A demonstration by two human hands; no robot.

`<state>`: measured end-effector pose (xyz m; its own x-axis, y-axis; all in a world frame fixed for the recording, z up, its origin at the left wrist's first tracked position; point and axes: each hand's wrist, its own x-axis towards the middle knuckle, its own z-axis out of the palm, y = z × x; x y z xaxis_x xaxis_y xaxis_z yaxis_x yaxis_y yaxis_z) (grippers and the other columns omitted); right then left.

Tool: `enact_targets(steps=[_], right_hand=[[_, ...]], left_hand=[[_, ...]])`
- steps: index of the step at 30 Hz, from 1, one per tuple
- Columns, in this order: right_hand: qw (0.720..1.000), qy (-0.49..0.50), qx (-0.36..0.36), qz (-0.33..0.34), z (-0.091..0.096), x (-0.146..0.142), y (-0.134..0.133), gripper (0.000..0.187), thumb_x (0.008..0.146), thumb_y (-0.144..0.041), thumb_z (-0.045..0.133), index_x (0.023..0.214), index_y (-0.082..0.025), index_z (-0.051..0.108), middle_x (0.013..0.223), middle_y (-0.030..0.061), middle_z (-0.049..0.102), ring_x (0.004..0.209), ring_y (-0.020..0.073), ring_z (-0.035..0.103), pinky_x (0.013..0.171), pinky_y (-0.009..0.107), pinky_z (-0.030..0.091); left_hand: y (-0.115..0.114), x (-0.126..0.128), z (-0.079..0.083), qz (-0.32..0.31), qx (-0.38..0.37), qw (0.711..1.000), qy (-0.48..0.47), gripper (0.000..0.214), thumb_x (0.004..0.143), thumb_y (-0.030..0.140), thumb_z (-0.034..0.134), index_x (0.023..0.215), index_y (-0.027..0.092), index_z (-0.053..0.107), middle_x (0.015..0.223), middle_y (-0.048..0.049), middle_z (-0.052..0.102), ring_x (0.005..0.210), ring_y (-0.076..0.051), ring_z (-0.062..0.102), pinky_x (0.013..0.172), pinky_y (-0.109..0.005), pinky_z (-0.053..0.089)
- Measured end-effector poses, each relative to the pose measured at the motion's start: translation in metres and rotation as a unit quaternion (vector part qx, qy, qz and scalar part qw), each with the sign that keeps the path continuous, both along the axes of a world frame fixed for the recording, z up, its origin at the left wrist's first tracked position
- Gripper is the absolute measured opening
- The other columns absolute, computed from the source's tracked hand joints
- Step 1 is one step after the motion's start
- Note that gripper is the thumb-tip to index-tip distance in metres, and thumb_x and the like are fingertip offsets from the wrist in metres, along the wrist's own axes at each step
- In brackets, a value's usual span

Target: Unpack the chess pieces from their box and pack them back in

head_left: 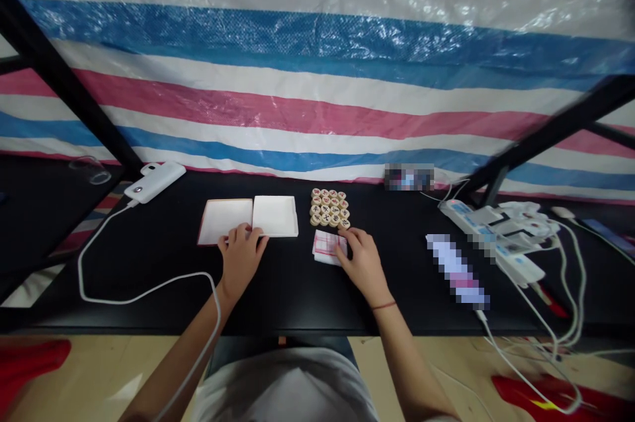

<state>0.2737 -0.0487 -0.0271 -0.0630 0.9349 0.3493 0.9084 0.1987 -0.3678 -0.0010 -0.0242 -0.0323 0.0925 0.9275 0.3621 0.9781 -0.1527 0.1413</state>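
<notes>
My left hand [241,256] rests over the front edge of an opened shallow box, its fingers spread near where the two halves meet. The left half [225,217] and the right half [275,215] show white insides. My right hand [363,260] has its thumb on a folded sheet with red lines [325,245], thumb and forefinger apart. The forefinger reaches close to the nearest right piece of a block of Chinese chess pieces [329,207]; whether it touches is unclear. These round pieces stand in neat rows with red and black characters.
A white power bank [156,182] lies at the back left, its cable [143,299] looping across my left forearm. Right of me are a phone [456,270], a power strip [489,237] with plugs, and a blurred-out object [409,177]. Striped sheeting [317,104] hangs behind the black table [297,290].
</notes>
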Motion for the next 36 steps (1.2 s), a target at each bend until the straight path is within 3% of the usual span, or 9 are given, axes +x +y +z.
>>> enact_targets(steps=[5, 10, 19, 23, 27, 32, 36], right_hand=[[0.998, -0.038, -0.009, 0.049, -0.008, -0.016, -0.008, 0.025, 0.094, -0.031, 0.051, 0.109, -0.018, 0.067, 0.115, 0.0122, 0.063, 0.106, 0.0259, 0.055, 0.088, 0.038, 0.044], [0.998, -0.031, -0.017, 0.051, -0.009, -0.011, -0.003, 0.023, 0.093, -0.026, 0.053, 0.108, -0.019, 0.067, 0.115, 0.0104, 0.065, 0.107, 0.0243, 0.056, 0.090, 0.038, 0.043], [1.000, 0.001, 0.006, 0.016, -0.002, -0.012, -0.002, 0.020, 0.091, -0.026, 0.052, 0.099, -0.019, 0.070, 0.110, 0.0103, 0.066, 0.103, 0.0245, 0.057, 0.086, 0.037, 0.043], [0.998, 0.030, 0.012, 0.063, 0.013, -0.037, 0.003, 0.019, 0.093, -0.023, 0.050, 0.095, -0.018, 0.068, 0.101, 0.0090, 0.067, 0.095, 0.0211, 0.060, 0.085, 0.032, 0.044], [0.987, -0.037, -0.071, 0.139, 0.024, -0.078, 0.018, 0.018, 0.094, -0.022, 0.047, 0.089, -0.018, 0.064, 0.086, 0.0059, 0.067, 0.083, 0.0173, 0.062, 0.073, 0.026, 0.042], [0.970, -0.132, -0.132, 0.158, 0.013, -0.108, 0.035, 0.023, 0.097, -0.032, 0.044, 0.091, -0.019, 0.062, 0.080, 0.0054, 0.070, 0.071, 0.0174, 0.065, 0.063, 0.026, 0.036], [0.972, -0.117, -0.136, 0.150, 0.005, -0.106, 0.038, 0.022, 0.095, -0.032, 0.045, 0.088, -0.020, 0.062, 0.081, 0.0043, 0.071, 0.070, 0.0160, 0.064, 0.061, 0.025, 0.033]], left_hand=[[0.020, 0.003, -0.006, 0.002, 0.003, 1.000, -0.008, 0.029, 0.095, 0.040, 0.045, 0.101, 0.024, 0.068, 0.112, -0.0112, 0.062, 0.099, -0.029, 0.053, 0.091, -0.047, 0.030], [0.034, 0.003, -0.007, -0.011, 0.009, 1.000, -0.001, 0.029, 0.096, 0.040, 0.044, 0.101, 0.026, 0.068, 0.113, -0.0094, 0.063, 0.099, -0.028, 0.053, 0.090, -0.046, 0.029], [0.039, 0.000, -0.010, -0.050, 0.012, 0.998, -0.021, 0.025, 0.095, 0.039, 0.048, 0.097, 0.028, 0.069, 0.112, -0.0074, 0.064, 0.102, -0.025, 0.054, 0.095, -0.047, 0.026], [0.039, 0.001, -0.006, -0.064, 0.024, 0.998, -0.013, 0.025, 0.095, 0.039, 0.047, 0.096, 0.028, 0.070, 0.113, -0.0078, 0.064, 0.107, -0.027, 0.053, 0.096, -0.048, 0.025], [0.031, 0.005, -0.002, -0.053, 0.084, 0.995, -0.010, 0.027, 0.092, 0.040, 0.050, 0.106, 0.026, 0.068, 0.124, -0.0116, 0.060, 0.116, -0.033, 0.048, 0.093, -0.047, 0.029], [0.021, 0.006, -0.006, -0.185, -0.009, 0.982, 0.041, 0.030, 0.095, 0.026, 0.040, 0.081, 0.019, 0.065, 0.077, -0.0065, 0.065, 0.076, -0.020, 0.058, 0.071, -0.032, 0.036], [0.024, 0.011, -0.009, -0.166, -0.085, 0.981, 0.059, 0.031, 0.095, 0.025, 0.039, 0.076, 0.018, 0.063, 0.071, -0.0059, 0.066, 0.068, -0.019, 0.060, 0.064, -0.030, 0.035]])
